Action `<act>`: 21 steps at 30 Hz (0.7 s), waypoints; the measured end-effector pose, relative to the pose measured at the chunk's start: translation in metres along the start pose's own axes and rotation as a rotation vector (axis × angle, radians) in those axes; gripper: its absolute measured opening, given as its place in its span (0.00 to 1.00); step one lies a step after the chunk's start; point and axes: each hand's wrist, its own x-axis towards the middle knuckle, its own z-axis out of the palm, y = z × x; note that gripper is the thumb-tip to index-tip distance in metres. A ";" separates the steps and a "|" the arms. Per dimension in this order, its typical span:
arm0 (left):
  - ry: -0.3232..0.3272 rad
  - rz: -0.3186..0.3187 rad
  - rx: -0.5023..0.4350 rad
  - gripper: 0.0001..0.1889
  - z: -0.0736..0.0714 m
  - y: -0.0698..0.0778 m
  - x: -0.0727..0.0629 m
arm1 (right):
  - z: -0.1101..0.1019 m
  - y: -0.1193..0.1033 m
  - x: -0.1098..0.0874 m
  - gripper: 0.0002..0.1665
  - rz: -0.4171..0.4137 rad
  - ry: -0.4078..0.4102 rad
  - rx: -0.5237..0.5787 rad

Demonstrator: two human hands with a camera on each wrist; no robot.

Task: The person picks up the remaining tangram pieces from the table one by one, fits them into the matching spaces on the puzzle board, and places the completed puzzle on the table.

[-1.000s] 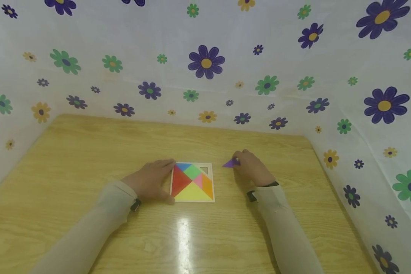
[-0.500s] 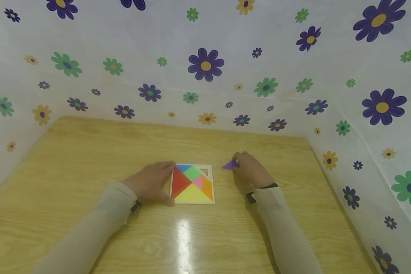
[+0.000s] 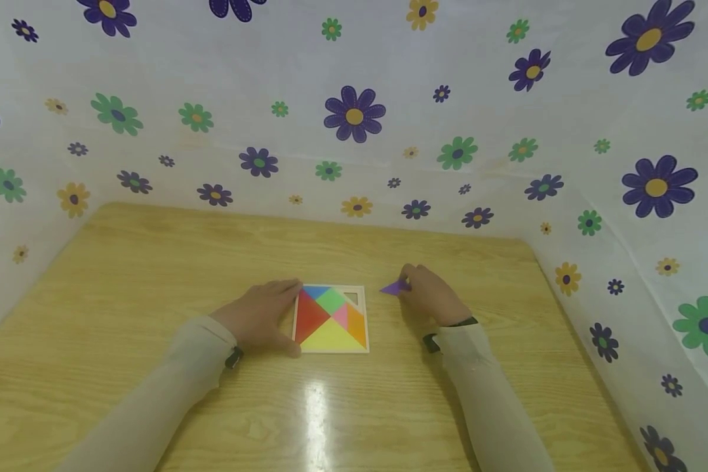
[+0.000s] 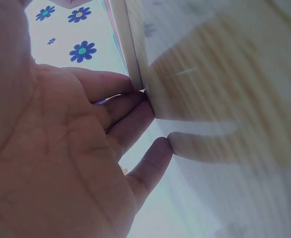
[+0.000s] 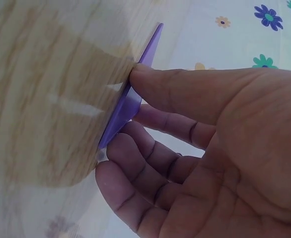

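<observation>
A square tangram tray (image 3: 330,352) lies on the table, its colored pieces filling all but a small triangular gap at the back right corner. My left hand (image 3: 259,318) spans the tray's left side, thumb at the front corner and fingertips at the back one. In the left wrist view its fairly straight fingers (image 4: 120,89) touch the pale tray edge (image 4: 128,44). To the right of the tray, my right hand (image 3: 433,295) pinches a purple triangular tangram piece (image 3: 394,287). The right wrist view has the thumb on the purple triangle (image 5: 125,106), close over the tabletop, with fingertips behind it.
The wood-grain table (image 3: 212,249) is glossy, with a bright reflection in front of the tray. White flower-print sheeting (image 3: 295,131) stands along its back and both sides.
The purple piece and right hand have shifted very slightly left toward the tray. The left hand and tray keep their positions; the whole head view has drifted down a little.
</observation>
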 end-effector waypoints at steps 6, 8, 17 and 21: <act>0.003 0.001 0.004 0.62 0.000 0.000 0.000 | -0.001 -0.003 -0.001 0.12 -0.051 -0.011 0.014; 0.002 -0.003 0.004 0.62 0.000 0.000 0.000 | -0.002 -0.005 -0.001 0.12 -0.044 -0.020 0.028; 0.005 0.006 0.015 0.63 0.001 -0.004 0.001 | -0.002 -0.003 -0.001 0.12 0.021 0.042 0.105; 0.008 0.021 0.021 0.62 0.001 -0.003 -0.001 | -0.003 -0.002 0.001 0.06 -0.001 0.102 0.158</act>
